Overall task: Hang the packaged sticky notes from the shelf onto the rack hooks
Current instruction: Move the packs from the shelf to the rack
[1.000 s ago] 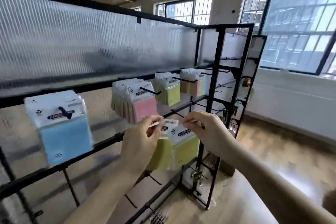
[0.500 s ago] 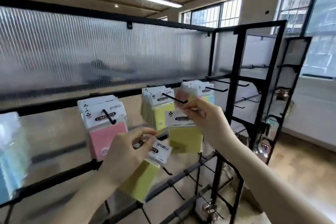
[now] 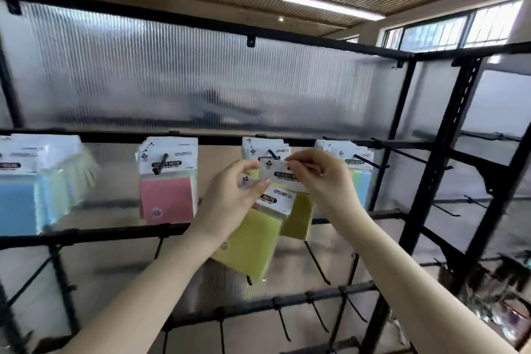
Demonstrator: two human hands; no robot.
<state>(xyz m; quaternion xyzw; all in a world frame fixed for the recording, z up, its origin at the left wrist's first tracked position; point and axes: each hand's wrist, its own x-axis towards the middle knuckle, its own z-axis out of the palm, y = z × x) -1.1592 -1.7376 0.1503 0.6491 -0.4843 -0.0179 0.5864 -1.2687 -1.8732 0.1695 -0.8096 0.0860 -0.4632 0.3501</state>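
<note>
Nearest the camera, lower pack: a yellow-green sticky-note packet (image 3: pixel 249 241) hung tilted below the left hand (image 3: pixel 232 198), its white header reading "NOTE".
Left hand: fingers curled, gripping that packet's header, thumb and forefinger also pinching the left top corner of the upper packet.
Right hand: the right hand (image 3: pixel 321 178) pinched the right top edge of a second yellow-green packet (image 3: pixel 296 218), printed "STICKY N…"; the rest was covered.
Upper packet position: held level in front of the hook (image 3: pixel 273 154) carrying hung yellow packs, its header just below the hook tip.
Change since half a second before: both hands had risen and drawn together; the left then held its packet alone, lower down.
Hung stock: pink packs (image 3: pixel 168 198) labelled "STICKY NOTE" to the left, blue packs (image 3: pixel 17 204) further left, blurred.
Behind: the black rack (image 3: pixel 431 169) with a ribbed translucent panel (image 3: pixel 184 75).
</note>
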